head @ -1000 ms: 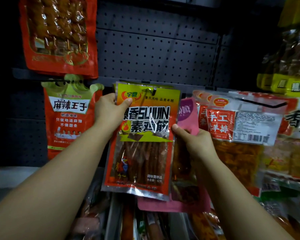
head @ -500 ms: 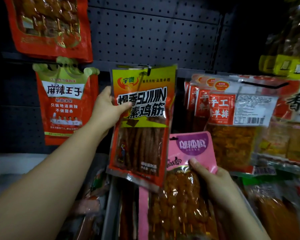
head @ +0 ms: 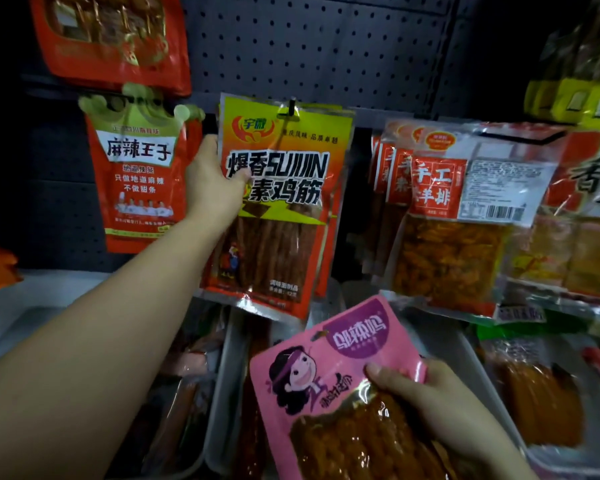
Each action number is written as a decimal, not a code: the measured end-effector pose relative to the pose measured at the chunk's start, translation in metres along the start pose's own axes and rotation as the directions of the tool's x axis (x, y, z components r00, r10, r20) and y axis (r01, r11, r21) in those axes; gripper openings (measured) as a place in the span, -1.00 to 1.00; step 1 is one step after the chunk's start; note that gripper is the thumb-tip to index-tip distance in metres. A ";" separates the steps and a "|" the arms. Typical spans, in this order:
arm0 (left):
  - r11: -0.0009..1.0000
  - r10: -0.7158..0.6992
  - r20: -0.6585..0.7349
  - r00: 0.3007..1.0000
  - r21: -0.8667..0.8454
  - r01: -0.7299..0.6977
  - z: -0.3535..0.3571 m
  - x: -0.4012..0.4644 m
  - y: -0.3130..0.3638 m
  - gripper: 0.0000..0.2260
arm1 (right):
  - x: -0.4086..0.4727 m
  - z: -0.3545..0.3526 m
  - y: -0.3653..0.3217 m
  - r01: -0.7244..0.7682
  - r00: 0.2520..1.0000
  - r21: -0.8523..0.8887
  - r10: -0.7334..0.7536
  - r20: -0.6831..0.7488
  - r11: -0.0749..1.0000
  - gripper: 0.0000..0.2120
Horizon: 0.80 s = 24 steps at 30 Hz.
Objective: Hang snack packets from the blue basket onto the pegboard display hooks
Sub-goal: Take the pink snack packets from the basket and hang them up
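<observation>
A yellow-and-red snack packet [head: 284, 188] hangs from a black hook [head: 291, 107] on the dark pegboard [head: 319, 46]. My left hand [head: 213, 183] grips its left edge, thumb across the front. Lower down, my right hand [head: 426, 400] holds a pink snack packet [head: 326, 372] with a cartoon face, tilted, thumb on its front. The blue basket is not in view.
Red packets [head: 136, 178] hang to the left, with another red packet [head: 115, 36] above. Clear-fronted red packets [head: 454, 216] hang on the right, yellow ones [head: 575, 98] at the upper right. Grey trays [head: 222, 393] with more snacks lie on the shelf below.
The yellow-and-red packet went onto the hook and swung straight. My right hand let go of it and dropped down with the pink packet, which now shows its front.
</observation>
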State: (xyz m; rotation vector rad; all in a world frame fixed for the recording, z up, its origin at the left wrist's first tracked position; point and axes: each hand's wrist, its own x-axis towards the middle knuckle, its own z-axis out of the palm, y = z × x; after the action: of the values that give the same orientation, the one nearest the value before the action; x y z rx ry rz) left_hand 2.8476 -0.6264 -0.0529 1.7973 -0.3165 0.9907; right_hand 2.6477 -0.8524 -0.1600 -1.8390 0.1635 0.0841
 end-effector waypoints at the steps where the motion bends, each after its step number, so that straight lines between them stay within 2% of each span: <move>1: 1.000 0.003 -0.002 1.000 0.007 -0.003 0.000 0.000 0.000 -0.78 | -0.001 -0.001 0.001 0.003 1.000 0.005 -0.003 0.017 1.000 -0.61; 7: 1.000 -0.028 0.044 0.999 0.013 0.028 -0.001 -0.005 -0.012 -0.73 | 0.007 -0.001 -0.004 0.023 1.000 0.259 -0.017 -0.026 0.966 -0.65; 9: 0.996 -0.089 0.085 0.992 0.023 0.087 -0.001 -0.011 -0.021 -0.59 | 0.013 0.000 -0.005 0.009 0.999 0.332 0.002 -0.033 0.943 -0.67; 12: 0.975 -0.193 0.278 0.941 -0.054 0.216 0.000 -0.026 -0.030 -0.23 | 0.021 0.004 0.000 -0.029 0.999 0.380 0.038 -0.018 0.925 -0.60; 15: 0.969 -0.178 0.356 0.917 -0.098 0.226 0.007 -0.039 -0.038 -0.02 | 0.027 0.004 0.009 -0.055 0.997 0.401 0.069 -0.020 0.914 -0.51; 20: 0.968 -0.152 0.322 0.935 -0.142 0.206 0.009 -0.045 -0.044 -0.07 | 0.031 0.003 0.016 -0.057 0.997 0.395 0.074 -0.027 0.917 -0.42; 24: 0.970 -0.146 0.293 0.945 -0.146 0.195 0.004 -0.049 -0.040 -0.14 | 0.032 0.005 0.018 -0.027 0.998 0.427 0.048 -0.037 0.904 -0.44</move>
State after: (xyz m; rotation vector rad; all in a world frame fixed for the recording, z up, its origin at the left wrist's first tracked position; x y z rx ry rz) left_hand 2.8431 -0.6225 -0.1165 1.7716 -0.4017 0.5674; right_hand 2.6764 -0.8544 -0.1831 -1.3990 0.2308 0.0288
